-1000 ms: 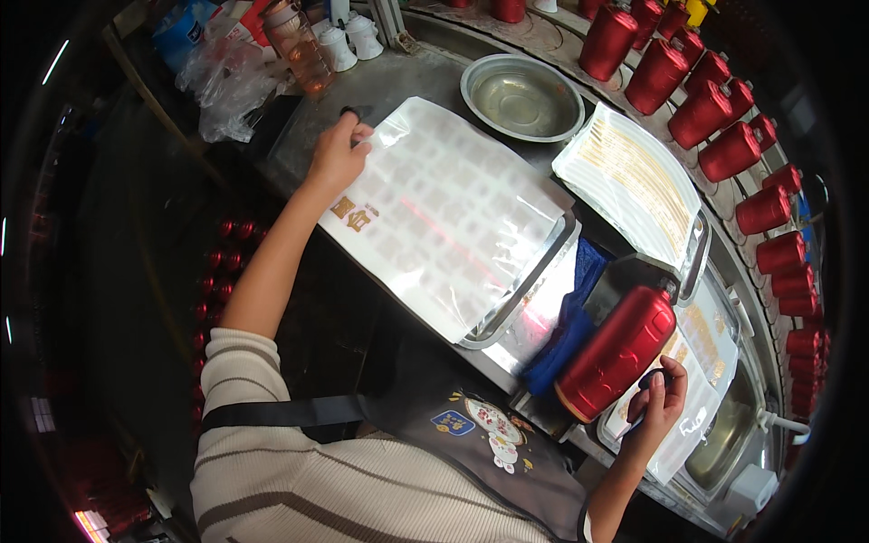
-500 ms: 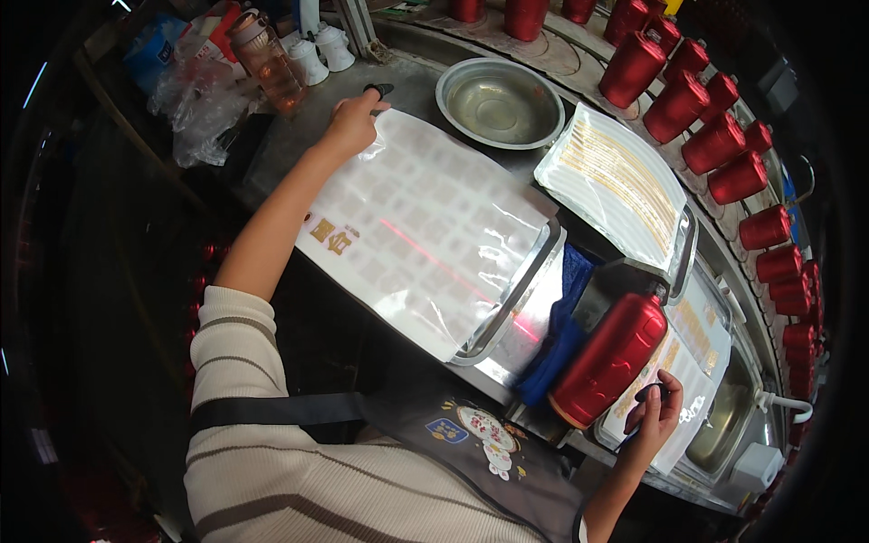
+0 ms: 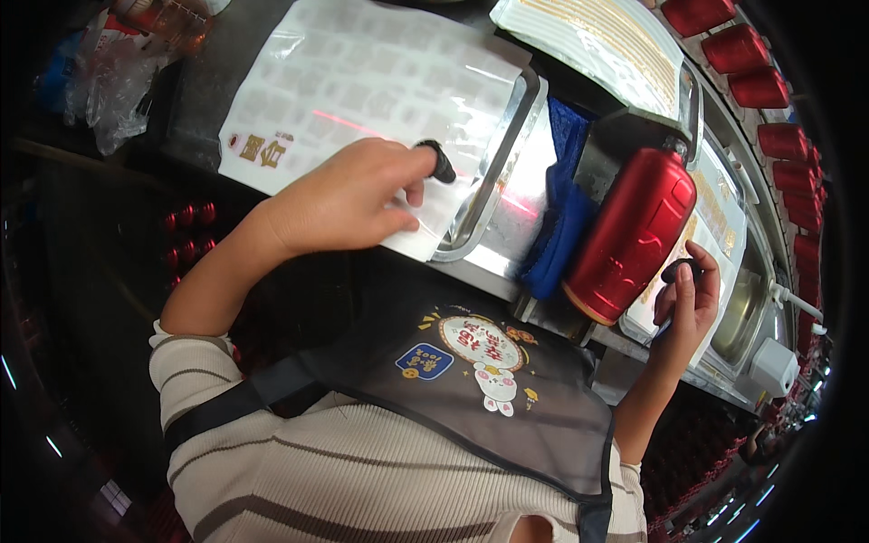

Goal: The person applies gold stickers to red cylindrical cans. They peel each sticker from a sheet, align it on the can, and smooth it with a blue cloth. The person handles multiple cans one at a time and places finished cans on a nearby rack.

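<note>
My left hand (image 3: 348, 195) hovers over or touches the near right part of a translucent white sheet (image 3: 362, 81). Its fingers are partly bent and apart, with a black cover on one fingertip and nothing visible in them. The sheet, with gold print at its lower left corner, lies on a metal tray (image 3: 493, 195). My right hand (image 3: 688, 303) is beside a shiny red bottle (image 3: 634, 235), apart from it in this view. Its fingers are curled, one wearing a black cover; a thin dark edge shows at the palm, too little to name.
A blue cloth (image 3: 561, 199) lies between tray and bottle. Beyond are white sheets with gold strips (image 3: 597, 54), and more beside my right hand. A sink (image 3: 747, 317) with a white tap is at the right. Red bottles (image 3: 729, 50) line the curved far edge. Plastic bags (image 3: 113, 90) are upper left.
My left hand has come from the sheet's far left corner to its near right side. The view has shifted, and the far metal bowl has almost left it. The right hand keeps its pose.
</note>
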{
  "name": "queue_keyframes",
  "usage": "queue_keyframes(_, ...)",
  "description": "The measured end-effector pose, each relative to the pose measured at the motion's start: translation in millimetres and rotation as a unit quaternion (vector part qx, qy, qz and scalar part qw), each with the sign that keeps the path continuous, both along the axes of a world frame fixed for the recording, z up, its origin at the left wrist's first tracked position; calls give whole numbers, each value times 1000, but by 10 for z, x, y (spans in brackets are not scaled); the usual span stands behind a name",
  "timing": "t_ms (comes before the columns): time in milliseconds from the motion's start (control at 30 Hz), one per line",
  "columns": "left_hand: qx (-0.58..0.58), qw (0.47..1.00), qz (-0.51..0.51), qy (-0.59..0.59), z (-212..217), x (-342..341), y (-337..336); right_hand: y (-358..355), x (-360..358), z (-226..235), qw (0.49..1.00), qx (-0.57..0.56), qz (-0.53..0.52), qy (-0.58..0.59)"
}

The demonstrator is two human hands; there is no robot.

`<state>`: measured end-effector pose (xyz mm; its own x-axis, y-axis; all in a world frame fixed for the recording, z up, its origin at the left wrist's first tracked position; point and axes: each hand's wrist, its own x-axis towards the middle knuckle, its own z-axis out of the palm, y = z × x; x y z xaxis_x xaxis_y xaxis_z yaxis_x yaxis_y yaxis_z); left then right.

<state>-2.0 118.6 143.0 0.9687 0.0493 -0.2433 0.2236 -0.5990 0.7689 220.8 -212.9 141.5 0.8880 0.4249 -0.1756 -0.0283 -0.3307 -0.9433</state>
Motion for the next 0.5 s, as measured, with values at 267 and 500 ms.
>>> queue_keyframes(267,17,999,-31,26,51,-33,-117,111,-16,90,1000,-6,9,11)
queue_keyframes(500,112,993,-13,29,-3,64,-328,83,-28,42,1000,-13,6,25)
